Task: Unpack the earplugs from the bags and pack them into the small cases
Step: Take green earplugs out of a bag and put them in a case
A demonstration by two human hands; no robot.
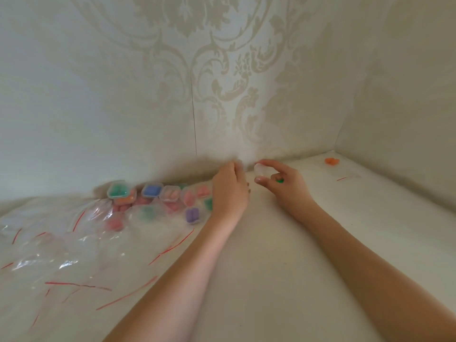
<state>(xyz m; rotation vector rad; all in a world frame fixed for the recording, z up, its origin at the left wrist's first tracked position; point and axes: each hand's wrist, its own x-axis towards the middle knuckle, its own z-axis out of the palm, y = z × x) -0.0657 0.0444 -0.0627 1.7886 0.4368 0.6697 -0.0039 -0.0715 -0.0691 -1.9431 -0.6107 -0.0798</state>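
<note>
My right hand (281, 183) pinches a small clear case (261, 170) between thumb and forefinger, and a green earplug (279, 180) shows under its curled fingers. My left hand (230, 188) is just left of it, fingers curled toward the wall; what it holds is hidden. Several filled cases (150, 191) with green, blue, pink and purple earplugs sit in a cluster by the wall at the left. A purple-filled case (193, 215) lies nearest my left wrist.
Empty clear zip bags (61, 255) with red seal lines cover the left of the white surface (283, 267). An orange earplug (332, 161) lies far right near the corner beside another bag (350, 177). Patterned walls close in behind and at the right.
</note>
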